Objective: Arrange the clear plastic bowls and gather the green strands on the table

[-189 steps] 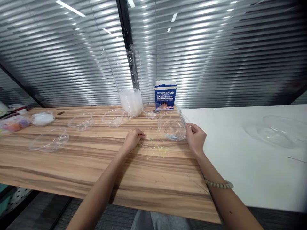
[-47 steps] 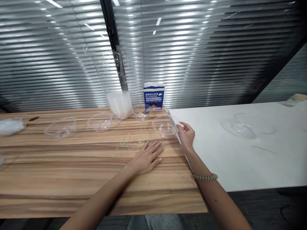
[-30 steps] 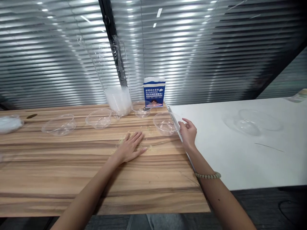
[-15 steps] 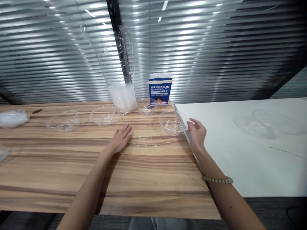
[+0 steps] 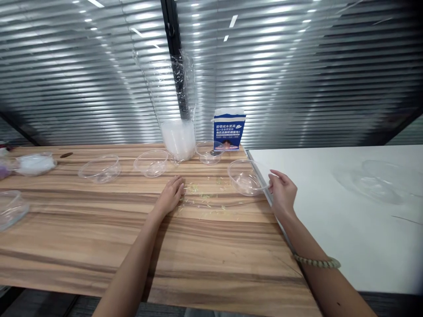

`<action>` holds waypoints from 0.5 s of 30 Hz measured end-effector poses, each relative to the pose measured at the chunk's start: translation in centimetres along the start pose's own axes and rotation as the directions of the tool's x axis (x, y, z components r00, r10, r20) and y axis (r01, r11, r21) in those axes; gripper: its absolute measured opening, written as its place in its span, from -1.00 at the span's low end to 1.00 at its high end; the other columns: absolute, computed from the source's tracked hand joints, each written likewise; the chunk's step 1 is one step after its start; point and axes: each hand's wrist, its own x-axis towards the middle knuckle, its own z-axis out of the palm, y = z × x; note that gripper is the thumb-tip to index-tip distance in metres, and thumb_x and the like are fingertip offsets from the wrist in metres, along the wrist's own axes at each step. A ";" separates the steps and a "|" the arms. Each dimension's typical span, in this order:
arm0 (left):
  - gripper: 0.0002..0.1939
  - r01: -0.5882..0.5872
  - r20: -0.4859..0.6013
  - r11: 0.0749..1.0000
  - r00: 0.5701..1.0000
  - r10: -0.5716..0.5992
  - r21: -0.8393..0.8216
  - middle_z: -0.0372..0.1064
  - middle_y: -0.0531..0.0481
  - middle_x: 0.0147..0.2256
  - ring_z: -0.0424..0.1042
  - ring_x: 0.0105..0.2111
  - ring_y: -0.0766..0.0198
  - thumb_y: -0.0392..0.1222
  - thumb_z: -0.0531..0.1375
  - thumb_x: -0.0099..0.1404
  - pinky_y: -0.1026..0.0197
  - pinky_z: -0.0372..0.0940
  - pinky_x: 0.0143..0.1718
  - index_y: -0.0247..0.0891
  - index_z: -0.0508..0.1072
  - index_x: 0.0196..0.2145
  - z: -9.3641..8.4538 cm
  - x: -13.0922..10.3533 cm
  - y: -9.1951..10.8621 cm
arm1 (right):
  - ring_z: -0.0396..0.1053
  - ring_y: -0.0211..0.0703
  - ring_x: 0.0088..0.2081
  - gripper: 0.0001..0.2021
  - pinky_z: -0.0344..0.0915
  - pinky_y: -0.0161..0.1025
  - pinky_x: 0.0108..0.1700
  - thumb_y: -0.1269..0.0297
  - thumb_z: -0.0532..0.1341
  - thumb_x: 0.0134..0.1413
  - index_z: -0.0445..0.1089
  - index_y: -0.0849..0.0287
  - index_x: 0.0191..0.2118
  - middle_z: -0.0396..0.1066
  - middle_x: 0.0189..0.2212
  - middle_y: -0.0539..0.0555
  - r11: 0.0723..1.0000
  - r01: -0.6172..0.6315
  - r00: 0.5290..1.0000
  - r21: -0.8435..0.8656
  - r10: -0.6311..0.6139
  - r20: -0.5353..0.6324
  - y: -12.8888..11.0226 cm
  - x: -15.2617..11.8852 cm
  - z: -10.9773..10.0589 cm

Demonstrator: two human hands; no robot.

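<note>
My right hand (image 5: pixel 283 193) pinches the right rim of a clear plastic bowl (image 5: pixel 247 187), thumb and fingertips meeting at its edge. The bowl stands at the right end of the wooden table (image 5: pixel 205 246), by the seam with a white table. Palm down, my left hand (image 5: pixel 170 196) rests on the wood with nothing in it, its fingers stretched forward. Just right of its fingertips lie small pale-green shreds (image 5: pixel 205 196), scattered between the two hands. Behind them stands another clear bowl (image 5: pixel 209 155), with a dark spot visible through or in it.
A tall stack of clear bowls (image 5: pixel 179 140) in an open plastic wrapper stands at the back. Beside it is a blue carton (image 5: pixel 229 132). More clear bowls (image 5: pixel 151 165) sit on the left, near a wrapped white bundle (image 5: pixel 36 164). The white table (image 5: pixel 330 211) adjoins on the right.
The view has turned slightly left, bringing more of the table's left end in. My left hand's fingers look drawn closer together. My right hand keeps its hold on the bowl's rim.
</note>
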 end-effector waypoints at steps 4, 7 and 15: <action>-0.48 0.002 0.041 1.000 0.999 -0.001 -0.030 0.22 -0.27 0.12 0.10 0.19 0.10 -0.02 -0.15 0.37 -0.03 0.02 0.22 -0.44 0.32 0.06 0.2 -0.1 0.8 | 0.06 -0.37 -0.67 -0.69 0.03 -0.35 -0.62 0.23 0.25 -0.21 0.44 0.24 -0.25 0.17 -0.71 -0.13 0.999 0.031 0.999 0.016 -0.032 0.039 -0.2 -0.3 0.2; -0.47 -0.009 0.064 0.998 0.998 0.013 -0.069 0.19 -0.27 0.14 0.11 0.19 0.10 0.00 -0.14 0.36 -0.02 0.02 0.22 -0.43 0.31 0.06 0.2 -0.1 1.7 | 0.06 -0.38 -0.67 -0.68 0.01 -0.35 -0.62 0.24 0.26 -0.21 0.44 0.25 -0.25 0.17 -0.71 -0.13 0.999 0.030 0.998 0.022 -0.031 0.058 -0.2 -0.4 0.2; -0.45 0.087 0.086 0.935 0.994 -0.061 -0.343 0.31 -0.17 0.07 0.25 0.11 0.13 0.08 -0.15 0.37 -0.01 0.09 0.19 -0.35 0.35 0.05 -1.0 0.0 4.3 | 0.05 -0.38 -0.67 -0.69 0.00 -0.36 -0.62 0.22 0.27 -0.20 0.44 0.24 -0.25 0.11 -0.73 -0.16 0.999 0.048 0.995 0.019 -0.050 0.082 0.1 -0.5 0.3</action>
